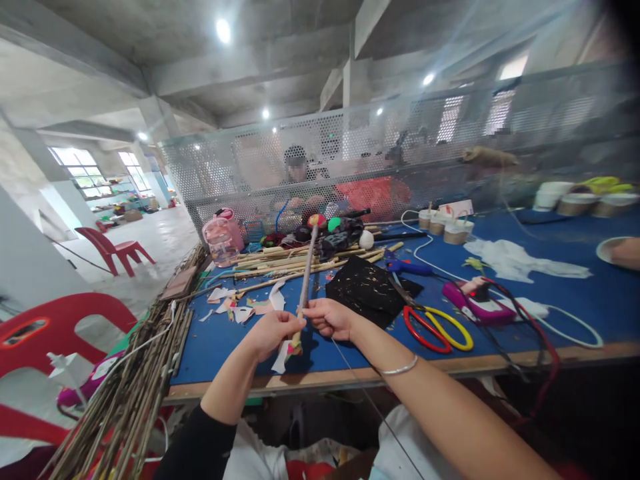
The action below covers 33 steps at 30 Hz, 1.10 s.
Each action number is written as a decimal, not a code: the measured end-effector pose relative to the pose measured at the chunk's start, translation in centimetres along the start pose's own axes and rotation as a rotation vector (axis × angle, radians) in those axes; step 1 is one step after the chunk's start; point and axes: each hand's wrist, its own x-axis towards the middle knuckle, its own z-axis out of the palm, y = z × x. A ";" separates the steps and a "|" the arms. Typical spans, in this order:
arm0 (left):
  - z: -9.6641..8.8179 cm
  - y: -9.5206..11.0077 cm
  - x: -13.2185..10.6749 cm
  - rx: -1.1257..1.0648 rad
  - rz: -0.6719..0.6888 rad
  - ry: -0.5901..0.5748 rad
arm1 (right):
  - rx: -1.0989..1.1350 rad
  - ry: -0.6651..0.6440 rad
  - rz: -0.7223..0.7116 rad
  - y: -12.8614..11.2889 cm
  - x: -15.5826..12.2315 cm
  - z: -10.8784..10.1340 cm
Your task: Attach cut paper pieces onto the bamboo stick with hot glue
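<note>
I am noting one pale stick (309, 270), centre frame, slanting upward. Left hand (275, 333): thumb and fingers clamping its near end, apparently steadying it. Right hand (331, 320): fingers curling together against the stick, seemingly holding a thread (373, 399) taut toward lower right. Scissors (440, 328), right of centre: lying handles-nearest, presumably for ready reach.

"What was worn above the left hand (277, 333)?"
"A black sleeve (200, 443), stopping well short of the wrist!"
"And by the right hand (333, 319)?"
"Oh, a slim silver bangle (400, 367) circled that arm!"
</note>
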 end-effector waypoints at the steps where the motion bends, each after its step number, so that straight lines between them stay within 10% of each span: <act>1: 0.0 0.0 0.0 -0.007 -0.003 -0.003 | 0.008 -0.017 -0.003 0.0 0.0 0.0; 33: 0.3 -1.1 0.4 -0.136 0.036 0.023 | 0.024 -0.068 0.009 0.1 0.1 -0.3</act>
